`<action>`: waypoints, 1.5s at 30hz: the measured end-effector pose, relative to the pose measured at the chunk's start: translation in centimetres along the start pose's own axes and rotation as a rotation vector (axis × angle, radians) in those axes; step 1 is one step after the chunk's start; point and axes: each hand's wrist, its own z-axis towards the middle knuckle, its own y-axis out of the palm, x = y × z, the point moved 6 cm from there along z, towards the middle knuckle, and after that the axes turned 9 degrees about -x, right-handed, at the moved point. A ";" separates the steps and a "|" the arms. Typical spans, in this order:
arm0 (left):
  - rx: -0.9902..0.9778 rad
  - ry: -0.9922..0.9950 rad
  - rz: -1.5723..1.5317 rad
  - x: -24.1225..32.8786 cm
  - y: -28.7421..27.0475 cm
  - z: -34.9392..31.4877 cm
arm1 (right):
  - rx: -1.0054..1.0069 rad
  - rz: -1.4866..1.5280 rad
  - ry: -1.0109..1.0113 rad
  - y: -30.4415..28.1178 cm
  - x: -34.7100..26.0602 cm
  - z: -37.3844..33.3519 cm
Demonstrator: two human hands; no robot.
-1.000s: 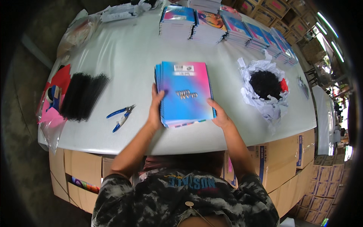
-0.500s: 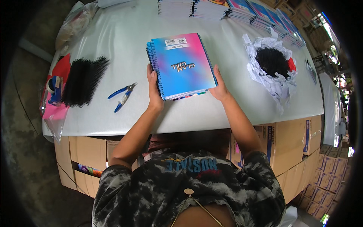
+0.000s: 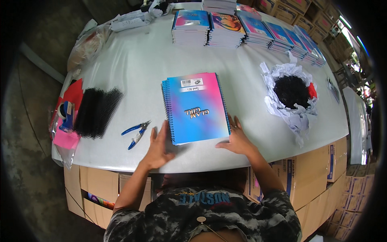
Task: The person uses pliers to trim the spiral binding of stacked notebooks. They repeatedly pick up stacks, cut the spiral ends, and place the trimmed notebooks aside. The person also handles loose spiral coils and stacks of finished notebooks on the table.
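Note:
A small stack of spiral notebooks (image 3: 197,127) with blue and pink covers lies flat on the table in front of me. Black coils run down both of its long sides. My left hand (image 3: 158,149) is beside the lower left corner, fingers spread, thumb apart, holding nothing. By the lower right corner, my right hand (image 3: 238,140) has its fingers along the coiled edge and its thumb stretched toward the bottom edge. Whether those fingertips touch the coils I cannot tell. Blue-handled cutting pliers (image 3: 137,132) rest left of my left hand, jaws pointing away from me.
Black plastic coils (image 3: 96,113) lie at the left beside a blue tape dispenser (image 3: 66,117). Crumpled white paper (image 3: 271,94) surrounds a heap of black coil scraps (image 3: 292,92) at the right. Several notebook stacks (image 3: 225,32) line the far side. Cardboard boxes (image 3: 308,173) stand below the table edge.
The notebook stack, held between both hands before, now lies on the table with the hands loosened at its lower corners. The whole view has shifted, showing more of the far side.

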 end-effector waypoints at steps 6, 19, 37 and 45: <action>0.310 -0.103 0.042 1.4 0.8 1.9 | 0.155 0.100 -0.017 0.7 0.0 1.8; 0.428 -0.070 0.219 0.4 -0.8 2.2 | 0.220 0.168 -0.088 0.5 -0.6 4.1; 0.583 -0.354 0.203 -20.3 -18.6 18.4 | 0.279 0.189 0.121 -1.9 1.4 36.8; 0.566 -0.331 0.250 -25.0 -23.8 27.0 | 0.525 0.218 0.287 -2.5 2.9 44.0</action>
